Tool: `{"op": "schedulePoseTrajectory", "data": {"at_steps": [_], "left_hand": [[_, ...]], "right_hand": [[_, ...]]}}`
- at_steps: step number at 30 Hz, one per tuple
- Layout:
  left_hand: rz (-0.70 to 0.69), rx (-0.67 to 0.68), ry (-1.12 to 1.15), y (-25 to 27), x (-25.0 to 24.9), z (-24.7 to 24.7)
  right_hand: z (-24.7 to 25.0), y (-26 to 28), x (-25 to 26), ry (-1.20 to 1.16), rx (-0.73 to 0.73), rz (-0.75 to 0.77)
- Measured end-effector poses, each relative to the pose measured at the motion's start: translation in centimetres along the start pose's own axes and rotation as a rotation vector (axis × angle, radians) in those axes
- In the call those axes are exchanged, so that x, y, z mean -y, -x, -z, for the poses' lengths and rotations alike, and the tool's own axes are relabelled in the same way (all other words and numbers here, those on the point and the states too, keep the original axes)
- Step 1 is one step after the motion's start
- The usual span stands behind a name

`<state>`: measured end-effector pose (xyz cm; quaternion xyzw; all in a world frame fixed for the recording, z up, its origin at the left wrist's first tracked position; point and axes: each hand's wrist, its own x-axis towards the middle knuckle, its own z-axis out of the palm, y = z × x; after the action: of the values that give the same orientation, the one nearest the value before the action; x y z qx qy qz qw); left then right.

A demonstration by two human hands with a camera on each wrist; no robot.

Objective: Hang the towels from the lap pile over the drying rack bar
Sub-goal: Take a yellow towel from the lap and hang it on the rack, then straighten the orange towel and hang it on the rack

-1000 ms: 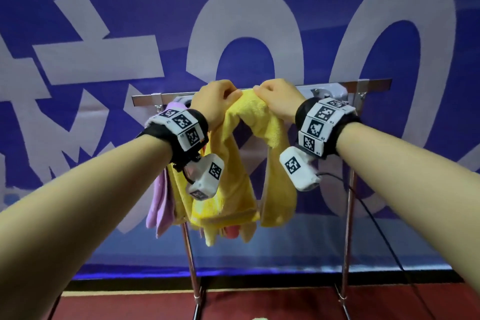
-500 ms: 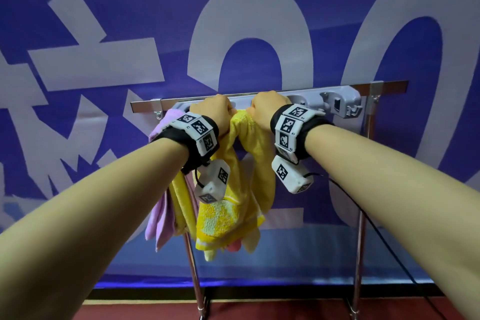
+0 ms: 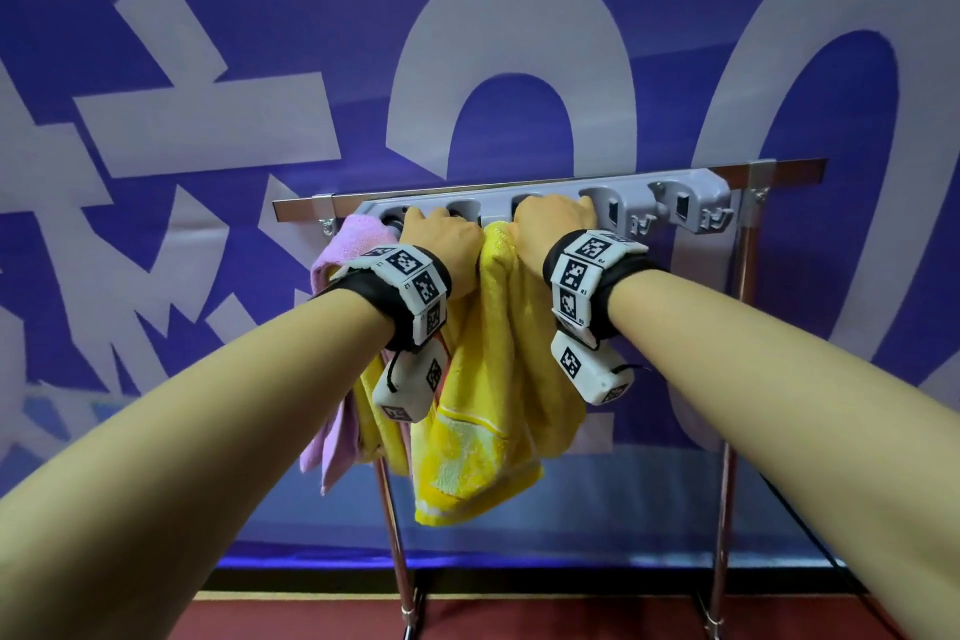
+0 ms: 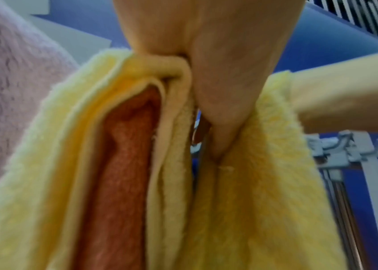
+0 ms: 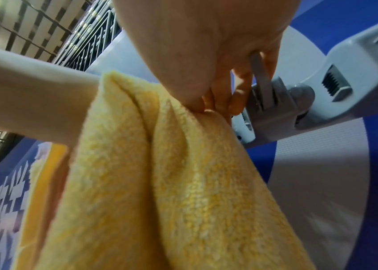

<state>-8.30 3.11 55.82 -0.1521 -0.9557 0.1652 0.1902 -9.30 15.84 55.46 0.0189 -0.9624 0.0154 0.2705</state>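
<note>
A person's left hand [image 3: 441, 244] and right hand [image 3: 550, 229] pinch the top fold of a yellow towel [image 3: 483, 379] at the drying rack bar [image 3: 779, 170], midway through the hanging step: the cloth droops from between the two fists, bunched rather than spread, and whether it already lies over the bar cannot be told from the head view. Both arms reach forward and slightly up, wrists level, knuckles toward the rack, the hands close together with the towel's fold rising between them. From the left wrist view, the fingers are clenched on a gathered edge, with an orange-red towel [image 4: 123, 164] hanging just behind the yellow layers; from the right wrist view, the fingertips [image 5: 236, 107] grip the cloth right beside a grey clip holder [image 3: 649, 208] (a plastic strip mounted along the bar). A lilac towel [image 3: 343, 250] hangs just outside the left hand. The next move likely calls for drawing the hands apart along the bar to flatten the fold, then letting go once the weight balances on both sides, taking care not to snag the fabric on the clips.
</note>
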Motion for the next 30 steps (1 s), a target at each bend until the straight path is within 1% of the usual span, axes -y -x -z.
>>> {"op": "schedulePoseTrajectory", "data": {"at_steps": [3, 6, 8, 11, 14, 17, 19, 22, 25, 28, 30], "left_hand": [[0.014, -0.054, 0.014, 0.4, -0.5, 0.1], [0.044, -0.112, 0.132, 0.8, -0.7, 0.6], [0.087, -0.187, 0.224, 1.2, -0.9, 1.1], [0.135, -0.312, 0.314, 2.2, -1.5, 2.0], [0.099, -0.382, 0.444, 3.5, -2.5, 3.2], [0.037, -0.455, 0.638, 5.3, -4.0, 4.7], [0.000, -0.440, 0.712, 6.6, -5.3, 5.1], [-0.021, -0.334, 0.848, 8.7, -7.6, 3.8], [0.023, -0.228, 0.965, 10.9, -9.3, 1.5], [0.087, -0.152, 1.048, 13.6, -10.7, -1.7], [0.122, -0.073, 1.100, 15.5, -11.9, -4.5]], "right_hand": [[0.5, 0.8, -0.3, -0.054, -0.012, 0.010], [1.5, 2.2, -0.9, -0.183, -0.081, 0.036], [2.4, 3.2, -1.4, -0.295, -0.152, 0.049], [3.7, 4.8, -1.8, -0.396, -0.219, 0.043], [4.3, 6.2, -2.0, -0.520, -0.231, -0.017], [4.2, 7.4, -2.4, -0.691, -0.186, -0.146], [4.0, 8.5, -2.7, -0.771, -0.139, -0.204], [3.1, 11.1, -3.0, -0.792, -0.042, -0.247], [1.3, 14.0, -2.9, -0.798, 0.050, -0.297], [-1.8, 17.2, -2.5, -0.818, 0.131, -0.353], [-4.4, 19.6, -2.2, -0.819, 0.196, -0.391]]}}
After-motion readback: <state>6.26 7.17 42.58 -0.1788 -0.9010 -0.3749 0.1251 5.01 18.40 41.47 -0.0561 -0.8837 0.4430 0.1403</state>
